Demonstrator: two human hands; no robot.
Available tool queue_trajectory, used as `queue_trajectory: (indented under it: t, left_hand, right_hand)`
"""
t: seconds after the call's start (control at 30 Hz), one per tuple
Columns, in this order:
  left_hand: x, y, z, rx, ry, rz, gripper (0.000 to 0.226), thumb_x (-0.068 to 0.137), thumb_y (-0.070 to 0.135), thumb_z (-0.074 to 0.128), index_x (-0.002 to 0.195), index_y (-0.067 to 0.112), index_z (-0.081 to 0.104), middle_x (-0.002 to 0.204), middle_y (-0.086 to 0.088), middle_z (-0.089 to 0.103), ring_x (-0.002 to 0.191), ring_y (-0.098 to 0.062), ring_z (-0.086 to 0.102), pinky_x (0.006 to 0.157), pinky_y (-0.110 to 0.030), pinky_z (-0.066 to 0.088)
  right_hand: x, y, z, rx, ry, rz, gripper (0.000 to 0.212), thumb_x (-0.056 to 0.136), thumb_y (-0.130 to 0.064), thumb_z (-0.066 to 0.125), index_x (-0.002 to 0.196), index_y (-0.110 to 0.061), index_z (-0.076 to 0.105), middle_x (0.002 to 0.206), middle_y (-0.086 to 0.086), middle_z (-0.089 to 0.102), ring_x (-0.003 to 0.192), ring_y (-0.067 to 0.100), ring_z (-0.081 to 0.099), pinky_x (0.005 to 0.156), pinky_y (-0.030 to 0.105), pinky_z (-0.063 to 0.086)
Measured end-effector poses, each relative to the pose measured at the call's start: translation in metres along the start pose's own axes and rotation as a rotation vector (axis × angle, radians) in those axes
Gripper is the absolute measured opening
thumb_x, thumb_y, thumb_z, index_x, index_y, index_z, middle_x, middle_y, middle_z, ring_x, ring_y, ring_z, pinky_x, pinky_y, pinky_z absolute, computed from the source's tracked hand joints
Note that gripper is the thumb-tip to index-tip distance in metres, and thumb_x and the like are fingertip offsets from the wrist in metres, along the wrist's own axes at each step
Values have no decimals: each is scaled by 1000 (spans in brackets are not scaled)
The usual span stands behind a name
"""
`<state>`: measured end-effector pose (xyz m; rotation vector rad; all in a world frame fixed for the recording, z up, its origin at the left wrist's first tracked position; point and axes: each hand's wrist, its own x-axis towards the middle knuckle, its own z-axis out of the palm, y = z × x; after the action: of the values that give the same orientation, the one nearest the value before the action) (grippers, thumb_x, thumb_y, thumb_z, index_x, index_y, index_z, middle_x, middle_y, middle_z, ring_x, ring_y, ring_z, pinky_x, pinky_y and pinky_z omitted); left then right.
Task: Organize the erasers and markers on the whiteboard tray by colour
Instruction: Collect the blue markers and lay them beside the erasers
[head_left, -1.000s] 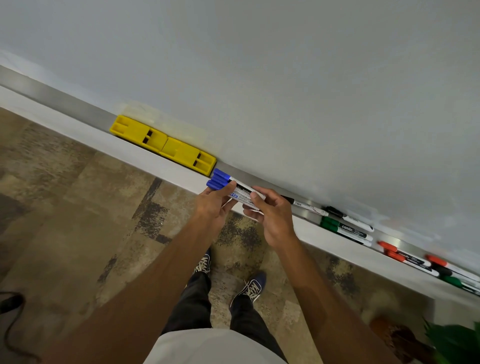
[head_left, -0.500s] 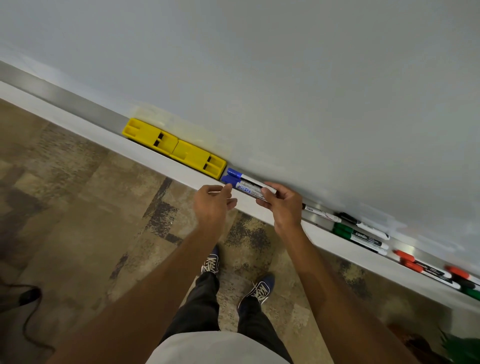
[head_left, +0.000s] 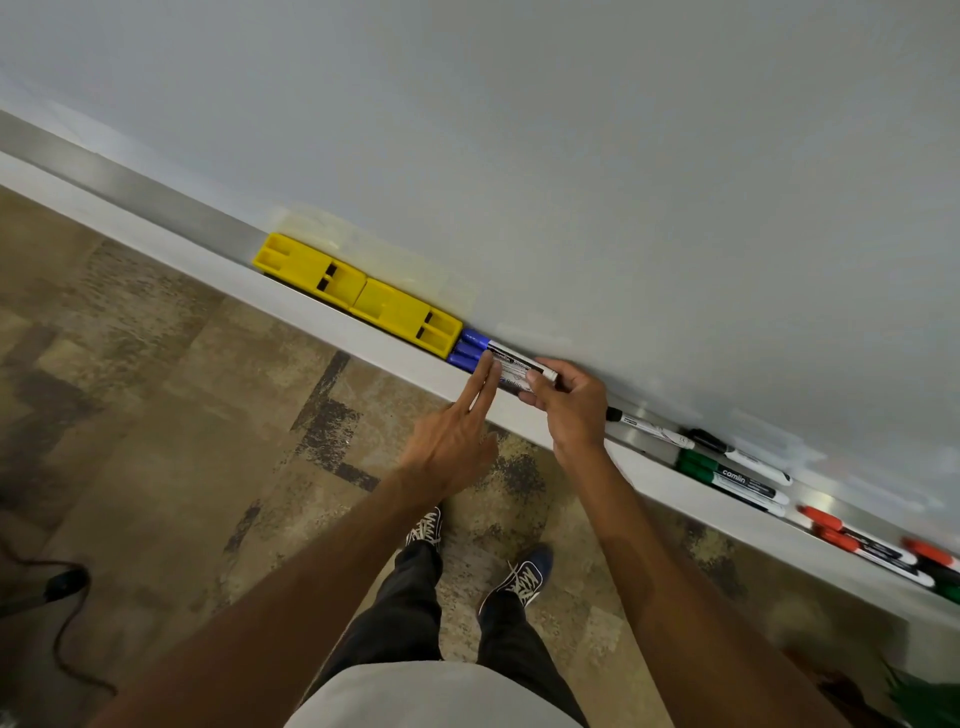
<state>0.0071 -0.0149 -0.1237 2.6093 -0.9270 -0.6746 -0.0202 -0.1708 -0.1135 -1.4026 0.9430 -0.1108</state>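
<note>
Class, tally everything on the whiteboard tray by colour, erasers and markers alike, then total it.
Yellow erasers: 2
Blue markers: 3, by caps showing
Black markers: 3
Green markers: 3
Red markers: 3
Total: 14 (two at the right edge are partly cut off)

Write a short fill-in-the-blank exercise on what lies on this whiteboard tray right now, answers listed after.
1. The two erasers on the tray are ____ in colour.
2. The markers lying right beside the erasers have ____ caps.
3. The left hand touches those markers with ____ extended fingers.
4. Past the right hand, the camlin markers have ____ caps.

Answers: yellow; blue; two; green
</note>
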Motion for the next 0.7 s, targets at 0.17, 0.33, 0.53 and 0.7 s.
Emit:
queue_trajectory:
  t: [0.17, 0.33, 0.53, 0.7]
  left_hand:
    - [4, -4, -1, 58, 13, 13, 95, 96, 31, 52, 153, 26, -25, 158, 5, -35, 55, -3, 38, 45, -23, 35]
    - [4, -5, 1, 101, 33, -41, 97, 94, 28, 52, 152, 29, -26, 150, 11, -50, 49, -4, 39, 42, -22, 30]
    - [4, -6, 8, 114, 41, -85, 102, 93, 26, 54, 152, 28, -29, 145, 14, -57, 43, -6, 42, 36, -21, 28]
    - [6, -6, 16, 123, 19, -110, 100, 93, 23, 54, 153, 25, -26, 147, 12, -55, 42, -7, 45, 35, -22, 34]
  right_hand:
    - [-4, -3, 4, -229, 36, -30, 42, 82, -20, 79, 120, -9, 67, 109, 11, 73, 93, 21, 72, 91, 45, 57]
    - [-18, -9, 14, -393, 89, -129, 49, 81, -25, 79, 124, -10, 62, 125, 11, 59, 115, 27, 59, 100, 43, 50]
    - [-37, -3, 24, -504, 142, -145, 73, 84, -24, 77, 145, -9, 39, 147, 9, 41, 136, 26, 43, 108, 37, 40]
    - [-49, 10, 21, -782, 145, -350, 72, 92, -24, 66, 152, -9, 29, 158, 11, 29, 146, 27, 29, 115, 42, 32]
